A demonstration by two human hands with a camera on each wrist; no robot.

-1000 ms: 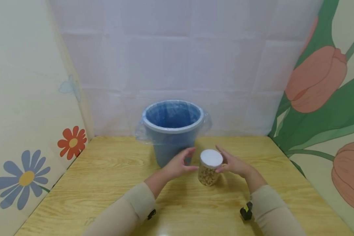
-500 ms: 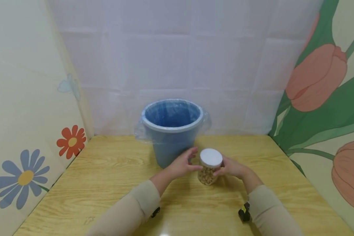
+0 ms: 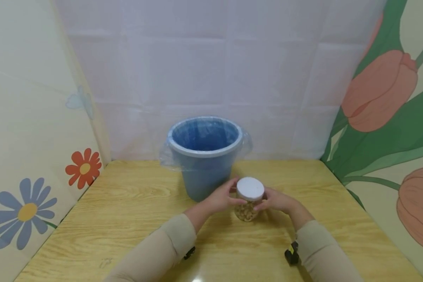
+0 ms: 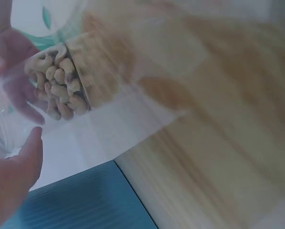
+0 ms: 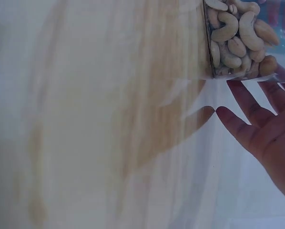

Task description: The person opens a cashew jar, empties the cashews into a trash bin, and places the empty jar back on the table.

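A clear jar of cashews (image 3: 246, 210) with a white lid (image 3: 250, 188) stands on the wooden table (image 3: 127, 203), just in front and to the right of a blue bucket (image 3: 204, 156). My left hand (image 3: 223, 199) holds the jar's left side, fingers up near the lid. My right hand (image 3: 275, 200) clasps its right side. In the left wrist view the jar (image 4: 56, 88) shows cashews, with fingers seen through it and the left hand's thumb (image 4: 16, 181) below. In the right wrist view the right hand's fingers (image 5: 257, 124) lie spread against the jar (image 5: 238, 38).
The bucket is lined with a clear plastic bag (image 3: 167, 158) and stands at the back of the table against a white wall. Flower-painted panels close in the left (image 3: 28, 211) and right (image 3: 380, 94) sides.
Both hands have moved inward from beside the jar and now clasp it. The jar stands in about the same spot.
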